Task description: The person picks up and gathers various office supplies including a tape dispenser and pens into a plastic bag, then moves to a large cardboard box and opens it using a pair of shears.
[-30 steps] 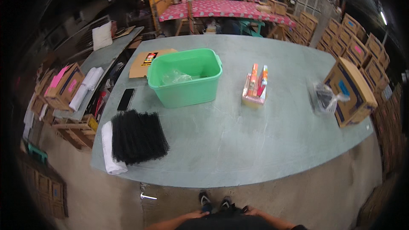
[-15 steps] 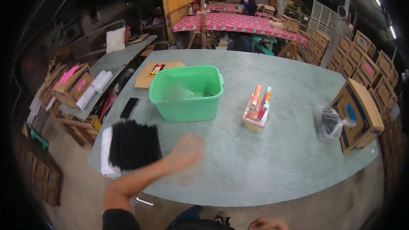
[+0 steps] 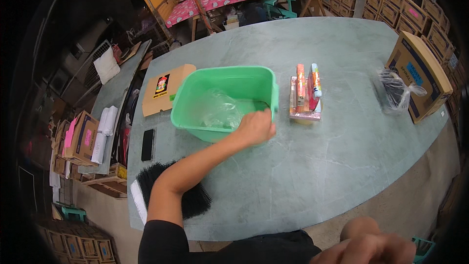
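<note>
My left hand (image 3: 257, 128) is over the front right corner of a green plastic tub (image 3: 215, 134), its fingers curled closed. Whatever they may hold is hidden. Inside the tub lies a crumpled clear plastic bag (image 3: 220, 110). My right hand (image 3: 369, 248) is at the lower edge near my body, bent and smeared by motion, so its grip does not show. Under my left forearm is a bundle of black bristly strips (image 3: 195, 199) on a white roll (image 3: 139, 201). Right of the tub stands a small open container (image 3: 306, 116) with colourful slim boxes (image 3: 301, 88) upright in it.
A black phone (image 3: 147, 145) lies left of the tub on the grey-green table (image 3: 303, 186). Behind it is a flat cardboard piece (image 3: 155, 102). At the right edge stand a carton (image 3: 415, 80) and a clear bag of dark items (image 3: 394, 90). Stacked cartons (image 3: 391, 0) are beyond.
My left hand has moved right and forward from the table to the tub's front right corner. My right hand has come further into view. The whole view has shifted and tilted.
</note>
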Demonstrator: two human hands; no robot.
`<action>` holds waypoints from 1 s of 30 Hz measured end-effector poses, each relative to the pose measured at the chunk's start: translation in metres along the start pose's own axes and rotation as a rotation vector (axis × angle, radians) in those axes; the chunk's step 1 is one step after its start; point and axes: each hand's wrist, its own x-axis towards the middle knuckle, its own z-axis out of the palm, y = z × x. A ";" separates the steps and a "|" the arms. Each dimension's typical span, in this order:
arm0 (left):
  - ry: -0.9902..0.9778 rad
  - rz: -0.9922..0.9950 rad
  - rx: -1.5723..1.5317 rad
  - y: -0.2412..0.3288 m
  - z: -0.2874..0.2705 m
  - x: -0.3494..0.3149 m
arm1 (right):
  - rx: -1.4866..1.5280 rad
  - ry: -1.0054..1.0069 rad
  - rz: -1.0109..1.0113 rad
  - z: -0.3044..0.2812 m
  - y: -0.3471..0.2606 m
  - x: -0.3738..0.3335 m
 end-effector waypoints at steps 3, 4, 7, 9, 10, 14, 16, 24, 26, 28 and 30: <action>0.085 0.098 -0.046 -0.015 0.012 -0.024 | -0.041 0.168 0.017 0.016 -0.002 0.015; 0.147 0.140 -0.081 -0.022 0.014 -0.027 | -0.113 0.251 0.072 0.024 -0.007 0.019; 0.041 0.239 -0.026 -0.068 0.005 -0.033 | -0.362 0.116 0.311 0.010 -0.008 0.045; 0.049 0.215 0.077 -0.089 0.000 -0.023 | -0.341 -0.147 0.231 -0.046 -0.008 0.049; 0.066 0.233 0.131 -0.093 -0.004 -0.011 | -0.351 -0.220 0.125 -0.073 -0.009 0.041; 0.067 -0.004 0.317 -0.130 -0.021 0.012 | -1.189 0.105 -0.323 -0.202 0.025 0.094; 0.401 0.049 0.555 -0.132 -0.025 0.021 | -1.162 0.475 -0.081 -0.311 0.056 0.096; 0.055 -0.190 -0.018 0.057 0.005 0.148 | -1.621 0.587 0.082 -0.451 0.187 0.076; 0.049 -0.277 -0.144 0.048 0.042 0.174 | -1.630 0.568 0.032 -0.434 0.195 0.085; 0.005 -0.254 -0.245 0.045 0.053 0.184 | -1.305 0.589 0.201 -0.447 0.178 0.083; -0.071 -0.161 -0.310 0.035 0.049 0.175 | -1.389 0.610 0.243 -0.468 0.161 0.082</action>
